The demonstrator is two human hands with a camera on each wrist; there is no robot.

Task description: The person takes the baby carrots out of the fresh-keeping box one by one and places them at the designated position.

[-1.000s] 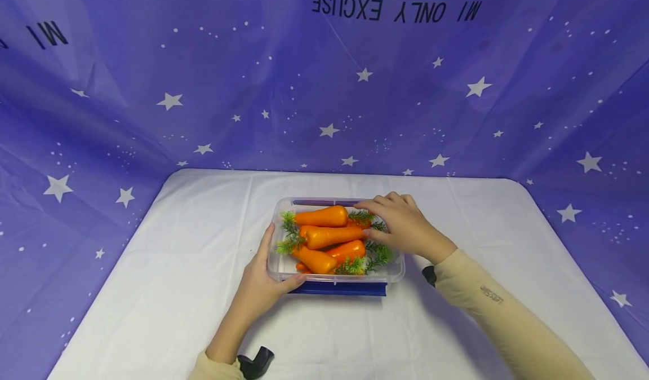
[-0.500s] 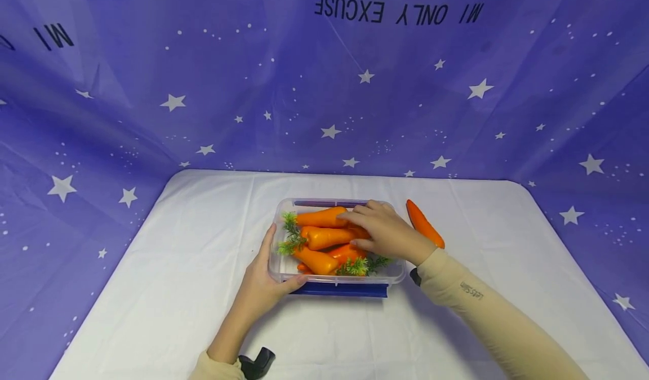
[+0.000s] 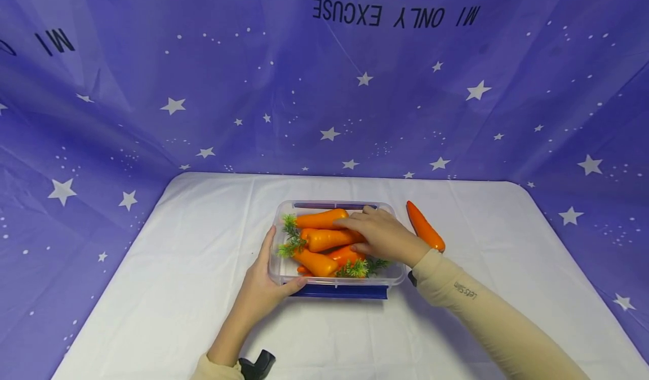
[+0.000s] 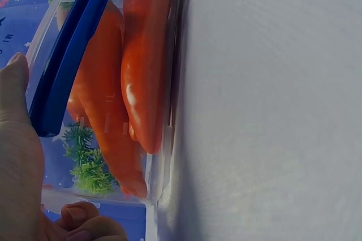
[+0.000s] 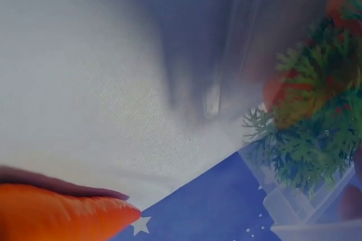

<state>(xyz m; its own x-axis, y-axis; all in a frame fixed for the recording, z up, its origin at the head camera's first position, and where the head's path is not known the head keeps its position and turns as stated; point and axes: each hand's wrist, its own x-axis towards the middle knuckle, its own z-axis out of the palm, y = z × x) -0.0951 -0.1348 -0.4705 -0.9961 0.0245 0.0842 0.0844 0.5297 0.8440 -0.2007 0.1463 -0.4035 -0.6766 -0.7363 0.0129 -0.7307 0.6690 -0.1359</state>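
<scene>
Several orange carrots (image 3: 333,239) with leafy green tops lie in a clear plastic food container (image 3: 276,270) with blue clip flaps. My left hand (image 3: 258,290) grips the container's left end, thumb along the front rim. In the left wrist view the thumb lies beside the blue flap (image 4: 68,54) and the fingers curl at the container's end. My right hand (image 3: 382,233) reaches in from the right, thumb and fingers either side of the middle carrot's right end; whether they pinch it is hidden. Outside the container, a loose carrot (image 3: 425,226) lies by the right wrist.
A white cloth (image 3: 177,290) covers the table. Behind and at both sides hangs a purple-blue fabric (image 3: 243,75) with white stars and black lettering. A black wrist mount (image 3: 257,364) shows below the left hand.
My right hand has moved left, further over the carrots. The loose carrot, hidden at first, now shows on the table beside the right wrist. My left hand keeps its hold.
</scene>
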